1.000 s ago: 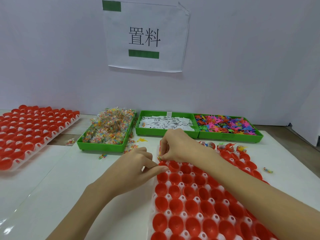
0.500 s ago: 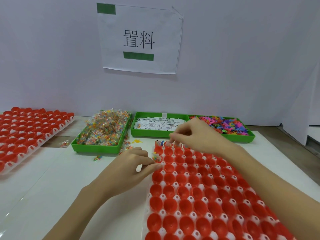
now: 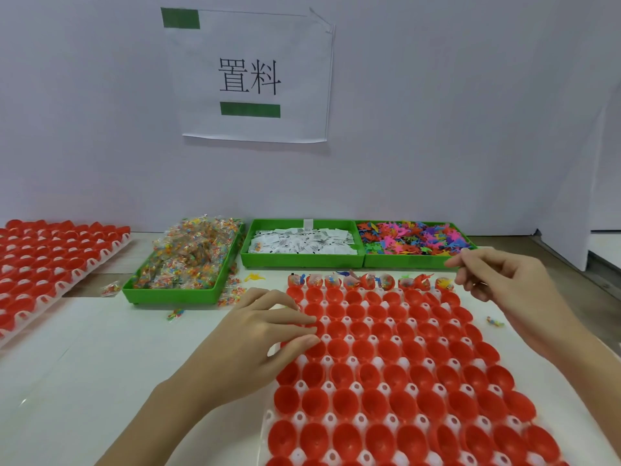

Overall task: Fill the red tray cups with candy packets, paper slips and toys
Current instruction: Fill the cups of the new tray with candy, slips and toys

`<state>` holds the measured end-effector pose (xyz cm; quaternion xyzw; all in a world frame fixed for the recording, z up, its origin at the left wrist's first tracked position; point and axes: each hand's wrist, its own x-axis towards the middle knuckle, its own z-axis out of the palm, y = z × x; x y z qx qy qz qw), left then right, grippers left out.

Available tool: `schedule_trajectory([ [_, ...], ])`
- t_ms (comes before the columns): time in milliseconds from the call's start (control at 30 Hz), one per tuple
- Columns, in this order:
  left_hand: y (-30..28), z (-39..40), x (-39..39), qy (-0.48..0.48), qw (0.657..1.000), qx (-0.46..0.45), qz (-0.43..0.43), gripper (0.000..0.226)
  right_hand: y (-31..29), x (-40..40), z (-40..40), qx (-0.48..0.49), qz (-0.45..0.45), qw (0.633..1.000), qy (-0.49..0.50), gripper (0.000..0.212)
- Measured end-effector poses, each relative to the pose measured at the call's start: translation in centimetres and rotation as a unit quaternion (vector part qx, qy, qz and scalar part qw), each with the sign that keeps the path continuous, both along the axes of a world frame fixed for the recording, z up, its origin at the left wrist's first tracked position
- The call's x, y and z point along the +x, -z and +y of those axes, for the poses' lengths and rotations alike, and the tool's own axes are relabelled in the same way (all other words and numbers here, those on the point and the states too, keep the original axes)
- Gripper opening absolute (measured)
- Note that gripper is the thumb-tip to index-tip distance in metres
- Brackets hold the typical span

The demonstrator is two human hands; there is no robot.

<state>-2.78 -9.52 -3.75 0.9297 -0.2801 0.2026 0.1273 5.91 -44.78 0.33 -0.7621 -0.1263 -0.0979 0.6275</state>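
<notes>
Three green bins (image 3: 302,260) behind red tray (image 3: 386,381); both hands' fingers (image 3: 299,321) relaxed, empty.

Pale lilac wall (image 3: 437,112) bears a taped paper sign (image 3: 258,75); white tabletop (image 3: 100,358) below.

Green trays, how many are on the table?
3. The candy packet tray sits left, the paper slip tray in the middle, and the toy tray right, touching the slip tray. None look hidden.

The red cups (image 3: 379,351) look like glossy plastic. Green bins (image 3: 302,260) are smooth plastic. Candy packets (image 3: 188,260) are shiny film.
</notes>
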Motion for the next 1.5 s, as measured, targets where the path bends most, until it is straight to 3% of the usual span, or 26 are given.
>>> schedule_trajectory([
  [167,0.2,-0.1,0.0,0.005,1.0,0.006,-0.019,0.038,0.4,-0.1,-0.3,0.017,0.007,1.0,0.009,0.028],
  [267,0.1,0.8,0.6,-0.007,0.996,-0.084,-0.024,0.042,0.5,-0.1,-0.2,0.02,0.011,1.0,0.016,0.027],
  [333,-0.1,2.4,1.3,-0.076,0.986,-0.132,-0.074,0.041,0.5,-0.1,-0.4,0.026,0.016,0.999,0.024,0.028],
  [400,0.1,5.0,1.9,-0.199,0.965,-0.115,-0.124,0.042,0.4,-0.1,-0.6,0.038,0.024,0.998,0.033,0.028],
  [467,0.8,7.6,2.1,-0.308,0.943,-0.072,-0.107,0.046,0.3,-0.2,-0.6,0.045,0.029,0.998,0.04,0.028],
  [567,2.0,9.6,2.1,-0.364,0.929,-0.057,-0.03,0.046,0.3,-0.4,-0.4,0.045,0.031,0.998,0.043,0.028],
  [767,2.1,9.9,2.2,-0.345,0.928,-0.131,-0.057,0.009,0.4,-0.6,-0.1,0.03,0.042,0.997,0.053,0.027],
  [967,2.2,9.8,2.3,-0.334,0.919,-0.169,-0.122,0.006,0.4,-0.7,0.1,-0.003,0.028,0.998,0.048,0.026],
  [1100,1.9,9.7,2.5,-0.315,0.913,-0.191,-0.172,0.004,-0.6,-0.7,2.6,-0.114,-0.034,0.993,-0.025,0.022],
  [1300,0.9,7.6,2.2,-0.309,0.89,-0.269,-0.2,0.003,-3.1,5.0,9.6,-0.295,-0.074,0.95,-0.073,0.016],
  [1500,0.0,5.3,1.8,-0.254,0.876,-0.396,-0.103,0.008,-2.0,11.5,15.0,-0.414,-0.025,0.907,-0.077,0.023],
])
